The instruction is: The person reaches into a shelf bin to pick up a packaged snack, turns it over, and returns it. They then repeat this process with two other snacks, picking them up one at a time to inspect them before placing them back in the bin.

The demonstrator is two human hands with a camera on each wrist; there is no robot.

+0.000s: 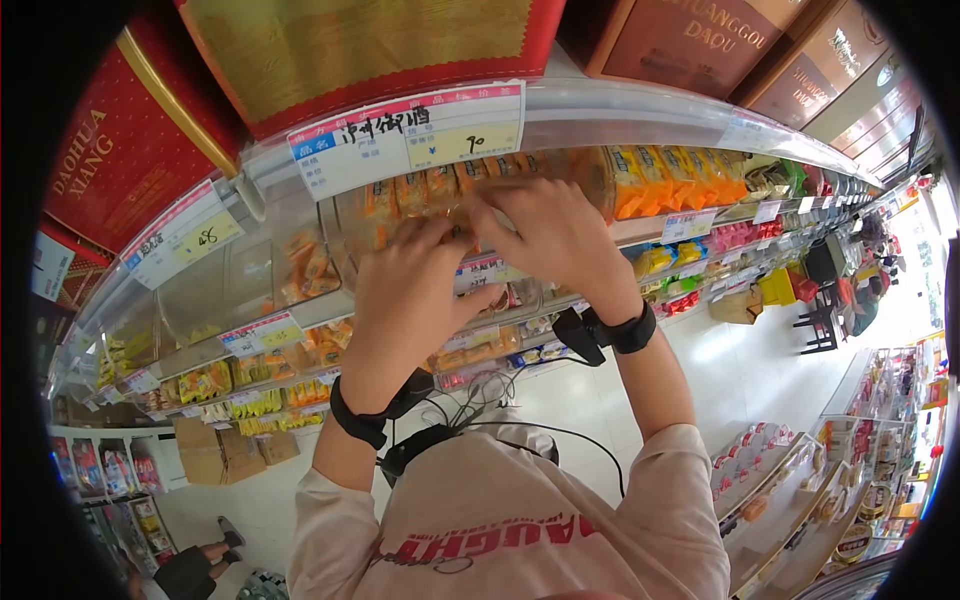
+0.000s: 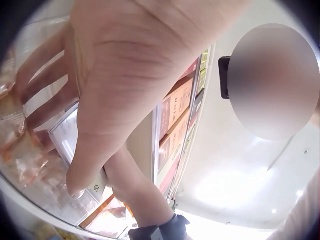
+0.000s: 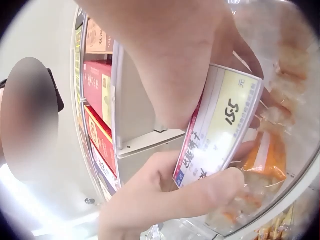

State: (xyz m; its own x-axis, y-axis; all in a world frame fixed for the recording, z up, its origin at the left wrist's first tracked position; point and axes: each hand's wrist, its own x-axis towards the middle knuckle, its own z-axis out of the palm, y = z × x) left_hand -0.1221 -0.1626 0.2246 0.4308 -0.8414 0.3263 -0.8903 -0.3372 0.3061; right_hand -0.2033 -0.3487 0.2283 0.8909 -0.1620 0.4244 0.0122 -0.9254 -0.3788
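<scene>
Both hands reach into a clear plastic bin holding a row of small snack packets in orange-and-clear wrapping. My left hand is over the near side, thumb apart; in the left wrist view its long fingers stretch down to the packets. To its right, my right hand bends over the same row, fingertips among the packets. Close by its fingers in the right wrist view lies an orange packet; whether it is held I cannot tell. A price tag partly hides the fingers.
A larger price tag hangs from the shelf edge above the hands. More orange packets fill the bin to the right, and lower shelves carry yellow packets. Gift boxes stand above. Loose cables hang before the shirt.
</scene>
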